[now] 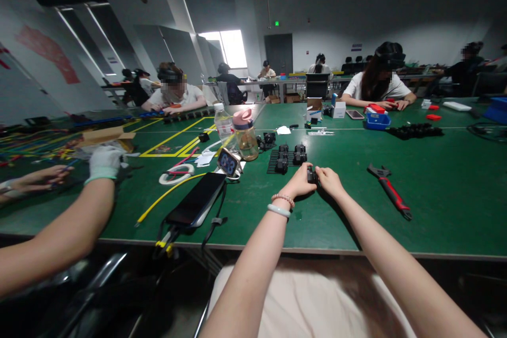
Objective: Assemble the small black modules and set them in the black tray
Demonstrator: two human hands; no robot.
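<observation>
A small black block-shaped part point(312, 175) is held between my two hands, just above the green table. My left hand point(300, 182) has its fingers closed on the left side of the part. From the right, the fingers of my right hand point(329, 181) pinch the same part, hiding some of it. Beyond my left hand, several similar black parts point(282, 162) stand in rows on a dark ribbed strip. An adjustable wrench point(392, 193) with a red and black handle lies to the right of my right hand.
Left of my arms lie a black phone point(198, 198), a yellow tube point(166, 196) and a small clock point(228, 162). A pink-lidded bottle point(246, 137) and a clear bottle point(224, 124) stand behind. A co-worker's gloved hand point(105, 162) is at far left; other people sit across the table.
</observation>
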